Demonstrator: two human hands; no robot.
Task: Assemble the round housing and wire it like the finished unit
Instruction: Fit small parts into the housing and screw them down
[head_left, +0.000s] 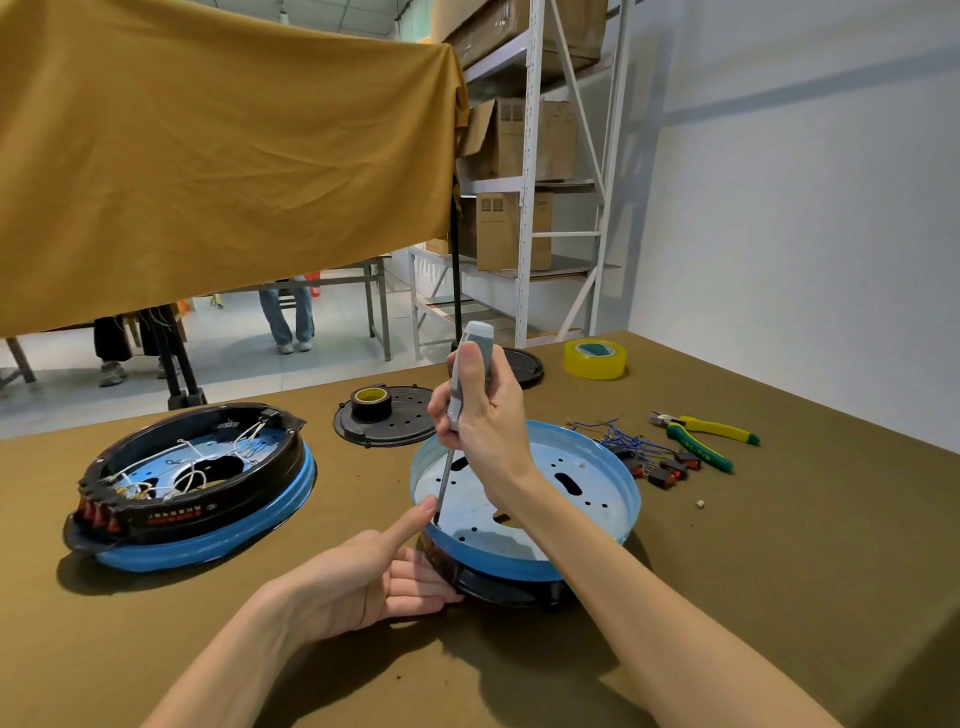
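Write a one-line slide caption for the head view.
Right hand drives a screwdriver inside the blue housing; left hand steadies it.

One view only, worn on the head, looking forward and steeply down across the brown table (779, 597). It sits close: both forearms rise from the bottom edge to meet at frame centre. The wide lens bends the table edges. Further off, an ochre cloth (208, 156) fills the upper left and shelving (535, 182) stands at top centre.
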